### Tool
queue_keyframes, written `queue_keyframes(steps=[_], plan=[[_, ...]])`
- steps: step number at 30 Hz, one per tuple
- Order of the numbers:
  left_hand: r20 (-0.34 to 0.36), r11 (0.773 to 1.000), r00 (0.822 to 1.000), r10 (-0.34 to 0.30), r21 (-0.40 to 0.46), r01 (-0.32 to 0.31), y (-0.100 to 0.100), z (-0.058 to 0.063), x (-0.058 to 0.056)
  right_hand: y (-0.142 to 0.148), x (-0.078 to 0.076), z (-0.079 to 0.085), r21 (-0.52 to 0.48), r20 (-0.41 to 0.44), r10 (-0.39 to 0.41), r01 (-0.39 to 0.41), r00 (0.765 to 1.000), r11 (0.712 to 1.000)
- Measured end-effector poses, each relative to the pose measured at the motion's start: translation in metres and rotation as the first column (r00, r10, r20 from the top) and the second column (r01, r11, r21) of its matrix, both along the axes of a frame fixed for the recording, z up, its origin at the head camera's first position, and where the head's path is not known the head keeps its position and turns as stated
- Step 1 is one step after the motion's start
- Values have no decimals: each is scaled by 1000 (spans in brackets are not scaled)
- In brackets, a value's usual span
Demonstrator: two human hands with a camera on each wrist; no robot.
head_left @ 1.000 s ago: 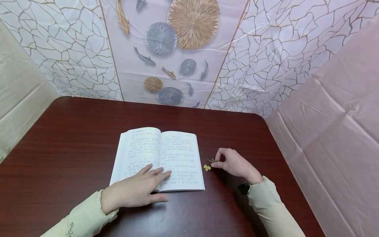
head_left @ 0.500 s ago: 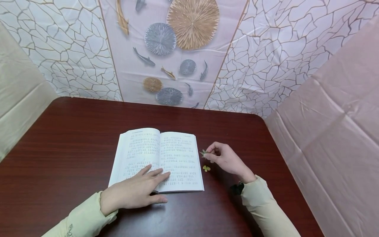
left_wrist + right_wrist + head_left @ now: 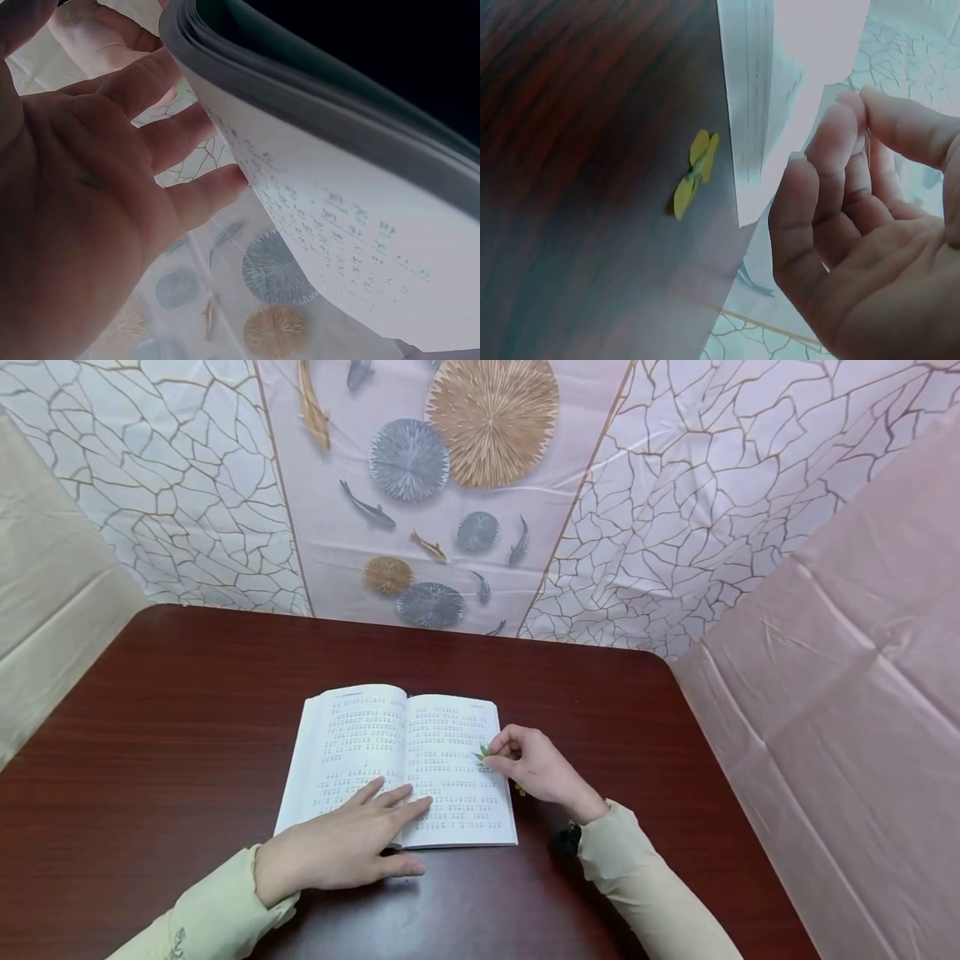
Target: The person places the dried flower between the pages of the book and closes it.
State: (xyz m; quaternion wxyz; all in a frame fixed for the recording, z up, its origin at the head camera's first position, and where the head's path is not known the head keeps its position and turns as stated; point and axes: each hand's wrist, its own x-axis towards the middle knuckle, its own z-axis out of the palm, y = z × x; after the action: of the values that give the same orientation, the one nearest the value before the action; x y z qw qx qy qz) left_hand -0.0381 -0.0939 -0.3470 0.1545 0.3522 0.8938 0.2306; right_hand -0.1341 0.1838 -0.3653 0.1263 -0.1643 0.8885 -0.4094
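Note:
An open book [image 3: 453,724] with printed pages lies on the dark red table. My left hand [image 3: 341,845] rests on its lower middle with fingers spread and straight; in the left wrist view its fingertips meet the page. Over the right page, my right hand [image 3: 542,768] pinches a small green leaf sprig [image 3: 482,753] between thumb and index finger. In the right wrist view the fingers hide the sprig. A small yellow-green leaf cluster [image 3: 695,172] lies on the table just right of the book, partly covered by the right hand in the head view.
The brown-red table [image 3: 187,710] runs back to a patterned cloth [image 3: 450,543] with round and fish shapes. A pale pink cloth [image 3: 840,693] hangs along the right side, a cream one [image 3: 60,602] along the left.
My right hand has carried the green sprig leftward from beside the yellow-green cluster to above the right page. The left hand and the book have stayed put.

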Motion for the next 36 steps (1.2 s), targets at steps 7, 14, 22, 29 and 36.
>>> queue_keyframes(steps=[7, 14, 22, 29, 36], plan=[[-14, 996, 998, 62, 60, -61, -7, -1, -3, -7, -1, -6, 68, -11, -51, 52, 999, 996], [-47, 974, 974, 222, 43, -220, -19, -2, -7, -12, -1, -6, 140, -40, -59, 64, 997, 988], [-10, 948, 948, 317, -22, -318, -33, -5, -14, -15, -1, -5, 217, -49, -60, 70, 997, 974], [-10, 930, 930, 368, -24, -368, -48, -8, -20, -15, 0, -4, 243, -27, -79, 83, 997, 966], [26, 904, 905, 425, -57, -423, -53, -13, -26, -14, 0, -5, 255, -11, -81, 81, 997, 963]])
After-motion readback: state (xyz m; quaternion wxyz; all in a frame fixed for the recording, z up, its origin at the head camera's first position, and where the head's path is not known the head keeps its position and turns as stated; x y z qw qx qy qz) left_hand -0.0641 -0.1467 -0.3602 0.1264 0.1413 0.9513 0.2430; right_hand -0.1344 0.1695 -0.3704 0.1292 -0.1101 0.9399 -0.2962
